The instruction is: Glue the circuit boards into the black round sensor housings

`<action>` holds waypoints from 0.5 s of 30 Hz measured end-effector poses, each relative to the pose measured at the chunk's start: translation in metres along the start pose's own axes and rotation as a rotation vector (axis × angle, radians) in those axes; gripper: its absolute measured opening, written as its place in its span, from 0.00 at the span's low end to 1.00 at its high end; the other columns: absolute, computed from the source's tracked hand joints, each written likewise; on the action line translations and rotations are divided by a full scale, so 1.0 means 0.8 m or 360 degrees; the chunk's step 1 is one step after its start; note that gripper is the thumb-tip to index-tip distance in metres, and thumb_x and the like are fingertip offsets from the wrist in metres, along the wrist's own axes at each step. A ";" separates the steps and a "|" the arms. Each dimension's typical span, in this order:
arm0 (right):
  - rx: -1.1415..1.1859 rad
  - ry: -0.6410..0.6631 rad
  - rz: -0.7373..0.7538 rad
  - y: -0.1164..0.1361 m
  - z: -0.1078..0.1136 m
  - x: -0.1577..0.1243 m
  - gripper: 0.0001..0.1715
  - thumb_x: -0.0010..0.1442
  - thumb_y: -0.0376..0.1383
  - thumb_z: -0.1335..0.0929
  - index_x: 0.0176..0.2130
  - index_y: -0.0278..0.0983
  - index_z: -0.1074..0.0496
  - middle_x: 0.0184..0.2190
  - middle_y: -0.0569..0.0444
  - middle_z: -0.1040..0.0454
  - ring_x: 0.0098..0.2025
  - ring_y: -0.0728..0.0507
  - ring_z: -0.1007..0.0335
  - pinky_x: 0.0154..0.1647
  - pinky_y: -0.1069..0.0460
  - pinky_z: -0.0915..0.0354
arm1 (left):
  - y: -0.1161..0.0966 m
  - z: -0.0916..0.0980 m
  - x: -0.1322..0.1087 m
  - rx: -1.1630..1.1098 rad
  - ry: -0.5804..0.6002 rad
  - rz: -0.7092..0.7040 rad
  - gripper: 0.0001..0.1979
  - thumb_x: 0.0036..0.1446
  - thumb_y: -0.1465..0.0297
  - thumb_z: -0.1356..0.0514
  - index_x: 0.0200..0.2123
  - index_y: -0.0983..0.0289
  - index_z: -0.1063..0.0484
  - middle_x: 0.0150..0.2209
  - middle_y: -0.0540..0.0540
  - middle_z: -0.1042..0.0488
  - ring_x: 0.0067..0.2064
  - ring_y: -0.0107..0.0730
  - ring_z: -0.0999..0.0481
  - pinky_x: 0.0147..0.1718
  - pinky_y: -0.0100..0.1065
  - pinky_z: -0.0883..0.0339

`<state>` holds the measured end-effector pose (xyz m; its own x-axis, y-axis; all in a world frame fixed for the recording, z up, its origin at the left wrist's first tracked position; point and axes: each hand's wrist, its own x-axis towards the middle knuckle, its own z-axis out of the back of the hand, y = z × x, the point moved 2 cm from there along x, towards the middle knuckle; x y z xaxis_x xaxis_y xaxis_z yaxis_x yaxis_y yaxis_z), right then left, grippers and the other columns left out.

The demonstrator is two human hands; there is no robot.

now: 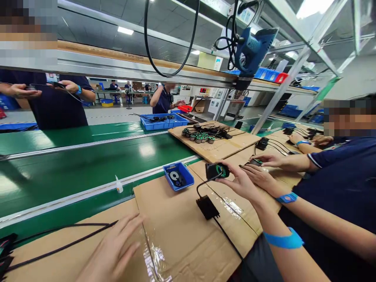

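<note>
My right hand (242, 182), with a blue wristband, grips a small black housing (210, 171) that has a green ring with coloured wires inside. A short black cable runs from it to a black finned box (207, 206) on the cardboard (173, 223). Another cable leads from that box toward the front edge. My left hand (113, 246) is over the cardboard at the lower left, fingers extended and nothing in them. Left of it, black cables (67, 244) lead to dark finned parts (6, 250), partly cut off by the frame.
A blue bin (178, 176) holds a white ring and black parts. A small white bottle (119, 185) stands by the green conveyor (117, 156). Several coil parts (199, 137) lie on a raised board. Close at right, a co-worker's hands (261, 176) hold a similar part. A blue heat gun (252, 49) hangs overhead.
</note>
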<state>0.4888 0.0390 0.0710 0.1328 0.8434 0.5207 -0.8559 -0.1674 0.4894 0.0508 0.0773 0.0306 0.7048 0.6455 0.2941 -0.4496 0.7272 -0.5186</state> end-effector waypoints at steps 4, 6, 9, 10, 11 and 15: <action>0.0223 0.0397 0.0499 0.120 -0.040 0.008 0.26 0.56 0.42 0.28 0.54 0.43 0.32 0.51 0.48 0.26 0.54 0.38 0.31 0.55 0.44 0.33 | -0.043 -0.014 0.081 -0.1177 0.0105 0.0495 0.35 0.59 0.57 0.40 0.66 0.58 0.45 0.60 0.64 0.33 0.60 0.46 0.32 0.57 0.46 0.35; 0.0336 0.0614 0.0747 0.171 -0.071 0.006 0.27 0.58 0.37 0.29 0.56 0.43 0.34 0.51 0.48 0.27 0.54 0.39 0.32 0.56 0.45 0.34 | -0.056 -0.022 0.098 -0.1690 0.0178 0.0575 0.39 0.55 0.55 0.36 0.66 0.60 0.45 0.58 0.66 0.31 0.55 0.46 0.28 0.52 0.44 0.32; 0.0564 0.0780 0.0840 0.214 -0.114 -0.013 0.32 0.62 0.32 0.33 0.63 0.44 0.42 0.57 0.46 0.32 0.60 0.40 0.37 0.60 0.43 0.37 | -0.057 -0.024 0.082 -0.2128 -0.0001 0.0763 0.36 0.47 0.56 0.31 0.58 0.62 0.34 0.52 0.63 0.28 0.49 0.45 0.26 0.42 0.38 0.29; 0.0628 0.0787 0.0728 0.217 -0.125 -0.026 0.34 0.62 0.33 0.34 0.65 0.44 0.45 0.59 0.45 0.34 0.60 0.40 0.36 0.60 0.43 0.37 | -0.052 -0.023 0.069 -0.2223 -0.0107 0.0866 0.34 0.45 0.57 0.30 0.55 0.63 0.32 0.50 0.62 0.27 0.47 0.44 0.26 0.40 0.37 0.29; 0.0668 0.0806 0.0573 0.215 -0.136 -0.042 0.37 0.62 0.35 0.33 0.66 0.44 0.48 0.59 0.44 0.34 0.58 0.39 0.34 0.58 0.43 0.35 | -0.047 -0.022 0.053 -0.2298 -0.0212 0.0978 0.34 0.43 0.58 0.29 0.53 0.63 0.31 0.48 0.62 0.26 0.45 0.44 0.25 0.39 0.37 0.29; 0.0620 0.1043 0.0192 0.174 -0.174 -0.142 0.48 0.54 0.44 0.27 0.67 0.41 0.48 0.62 0.38 0.37 0.55 0.33 0.29 0.51 0.43 0.28 | -0.020 -0.016 -0.011 -0.2444 -0.0654 0.1287 0.34 0.38 0.64 0.27 0.50 0.62 0.34 0.45 0.59 0.26 0.43 0.41 0.25 0.39 0.38 0.30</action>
<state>0.2849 -0.0093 -0.0169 -0.3775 0.9176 0.1247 -0.5915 -0.3426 0.7299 0.0586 0.0567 0.0264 0.3126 0.8826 -0.3512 0.4545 -0.4636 -0.7606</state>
